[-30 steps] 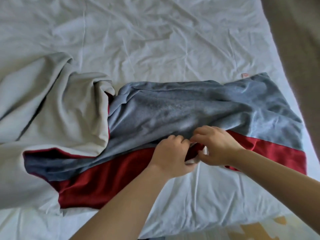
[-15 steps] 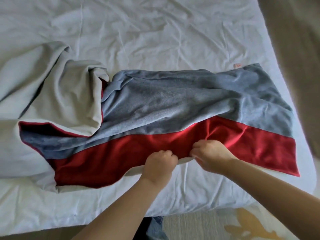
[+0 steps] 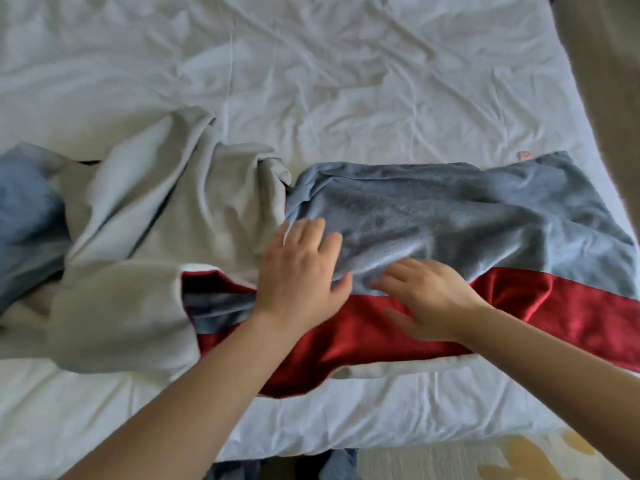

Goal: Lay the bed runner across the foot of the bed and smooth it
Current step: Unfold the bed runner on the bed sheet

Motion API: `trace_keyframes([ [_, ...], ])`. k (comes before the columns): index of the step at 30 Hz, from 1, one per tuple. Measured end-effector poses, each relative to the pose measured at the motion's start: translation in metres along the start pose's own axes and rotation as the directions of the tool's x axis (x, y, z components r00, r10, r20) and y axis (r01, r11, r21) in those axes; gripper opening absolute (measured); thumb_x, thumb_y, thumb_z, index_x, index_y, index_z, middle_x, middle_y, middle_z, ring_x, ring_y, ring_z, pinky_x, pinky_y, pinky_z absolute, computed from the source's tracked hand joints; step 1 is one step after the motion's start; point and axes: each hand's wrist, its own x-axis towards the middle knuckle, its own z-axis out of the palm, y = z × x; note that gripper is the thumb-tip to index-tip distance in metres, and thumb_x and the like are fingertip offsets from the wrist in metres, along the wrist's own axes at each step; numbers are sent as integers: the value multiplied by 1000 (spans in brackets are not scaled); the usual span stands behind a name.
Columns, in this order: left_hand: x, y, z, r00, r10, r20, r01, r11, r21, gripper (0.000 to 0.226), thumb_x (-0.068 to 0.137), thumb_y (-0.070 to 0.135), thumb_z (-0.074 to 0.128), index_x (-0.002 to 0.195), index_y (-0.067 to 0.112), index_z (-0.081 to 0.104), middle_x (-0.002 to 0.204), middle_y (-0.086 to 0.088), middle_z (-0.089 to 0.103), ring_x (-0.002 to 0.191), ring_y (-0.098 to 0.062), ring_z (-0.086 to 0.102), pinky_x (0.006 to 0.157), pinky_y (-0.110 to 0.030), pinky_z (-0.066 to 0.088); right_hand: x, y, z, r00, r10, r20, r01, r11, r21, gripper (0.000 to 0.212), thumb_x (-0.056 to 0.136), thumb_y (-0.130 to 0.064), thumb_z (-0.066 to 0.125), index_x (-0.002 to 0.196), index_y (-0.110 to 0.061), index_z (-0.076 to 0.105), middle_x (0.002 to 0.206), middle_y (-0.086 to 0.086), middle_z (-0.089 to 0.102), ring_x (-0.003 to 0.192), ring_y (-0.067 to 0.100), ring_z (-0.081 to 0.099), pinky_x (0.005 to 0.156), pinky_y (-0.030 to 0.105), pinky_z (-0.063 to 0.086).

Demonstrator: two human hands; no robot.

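We look down on the bed [image 3: 346, 81], whose white sheet is heavily creased. The bed runner [image 3: 467, 216] lies across its near end, only partly spread. Its right half is laid out, showing a blue-grey velvety band on the far side and a shiny red band [image 3: 571, 317] on the near side, with a pale lining edge peeking out along the near hem. A small pink tag [image 3: 524, 155] sits at the far right corner of the runner. The left half is bunched and turned over, so its light grey underside [image 3: 156, 244] faces up in thick folds, and a blue portion shows at the far left edge of the frame.

Our left hand [image 3: 299, 271] rests palm down, fingers spread and flat, on the runner where the grey fold meets the blue-grey band; it grips nothing. Our right hand [image 3: 426, 299] is just beside it to the right, also open and flat with fingers extended, lying over the seam between the blue-grey and red bands; it is motion-blurred and holds nothing that we can see. The two hands are near each other but apart.

Past the near edge of the mattress we see a strip of carpet [image 3: 502, 459] with a yellow pattern.
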Motion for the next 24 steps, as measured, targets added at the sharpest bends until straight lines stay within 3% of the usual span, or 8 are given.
trace_keyframes([
  [5,-19,-70,-29,980,-69,184,34,982,183,57,61,58,64,104,23,55,104,-4,56,97,-27,53,95,-44,36,100,-46,-20,988,-125,-89,113,986,-121,49,73,-17,66,121,-15,62,108,6,65,93,28,63,65,41,54],
  [8,-39,-103,-31,970,-44,238,-17,969,248,38,62,42,75,92,26,59,92,0,59,88,-23,59,95,-39,42,147,-69,-25,974,-179,-138,138,954,-266,53,70,-2,61,121,-18,63,107,5,67,85,24,65,57,33,52],
  [10,-47,-132,-40,972,-35,231,-22,971,240,27,49,26,82,66,23,62,64,3,61,60,-19,62,70,-30,52,173,-83,-28,976,-177,-123,126,931,-344,45,71,-2,60,112,-19,68,98,4,68,77,22,64,51,30,49],
  [12,-56,-165,-51,967,-51,249,-10,971,238,33,31,18,83,50,21,56,45,2,52,39,-16,55,45,-21,42,199,-95,-33,986,-149,-73,111,918,-381,29,66,-3,68,90,-18,71,84,2,67,65,21,63,45,29,47],
  [14,-60,-184,-58,978,-41,202,-13,966,257,35,26,14,79,47,21,53,40,2,48,32,-15,50,38,-17,31,219,-103,-43,997,-81,19,82,918,-388,23,56,-5,79,71,-17,67,74,1,64,58,20,61,42,26,43],
  [19,-66,-237,-77,991,-57,122,49,996,68,28,49,18,82,62,20,57,50,0,57,42,-19,57,39,-20,34,292,-126,-70,989,149,-10,-143,923,-356,16,90,-17,48,104,-15,56,103,6,56,87,29,61,58,34,36],
  [21,-66,-262,-84,987,-138,79,143,988,-62,29,71,36,77,81,19,56,72,-3,65,67,-25,65,51,-28,38,320,-137,-86,976,187,-115,-214,922,-323,16,91,-16,47,103,-13,56,102,9,55,82,32,62,54,33,32],
  [24,-68,-308,-99,963,-269,11,267,949,-168,22,87,33,62,102,19,55,94,-2,66,89,-26,64,67,-34,43,365,-159,-109,967,186,-173,-227,939,-258,13,88,-12,52,100,-9,58,98,12,54,71,36,60,50,32,32],
])
